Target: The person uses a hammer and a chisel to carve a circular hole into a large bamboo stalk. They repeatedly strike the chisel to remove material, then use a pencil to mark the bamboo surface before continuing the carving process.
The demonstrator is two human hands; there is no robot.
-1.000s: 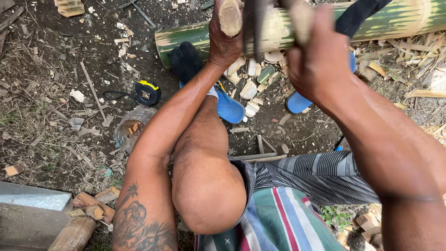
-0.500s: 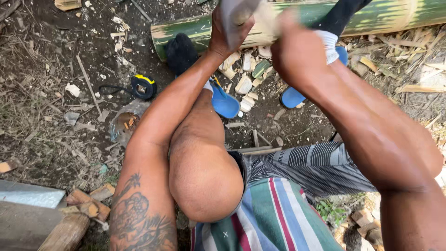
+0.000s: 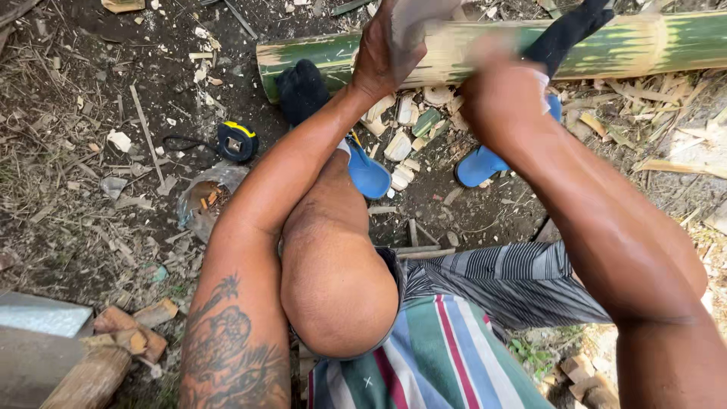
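Head view, looking down; I logged the bamboo pole (image 3: 644,47) lying crosswise on the dirt at the top of frame, green, thick, with the skin pared pale along its middle; one end cut square at the left. Left hand (image 3: 382,53) rested on the pole's upper side near the pared stretch, fingers curled around a flat pale-grey tool (image 3: 416,19); blurred, so I could not tell whether it was a blade or a block. Right hand (image 3: 503,95) was smeared with motion just in front of the pole; whether it was closed on anything I could not tell. Both feet in blue sandals (image 3: 478,163) sat just below the pole, with pale chips (image 3: 400,144) scattered between them; a dark cloth (image 3: 301,89) touched the pole's near side; a yellow-and-black tape measure (image 3: 236,140) lay well apart to the left.

Judgement on handling: pole looked stiff, hollow, moderately heavy, round enough to roll; green skin likely slick, pared part drier and better to hold; cut edges and splinters probably sharp. I would take hold on the pared zone, clear of the end.
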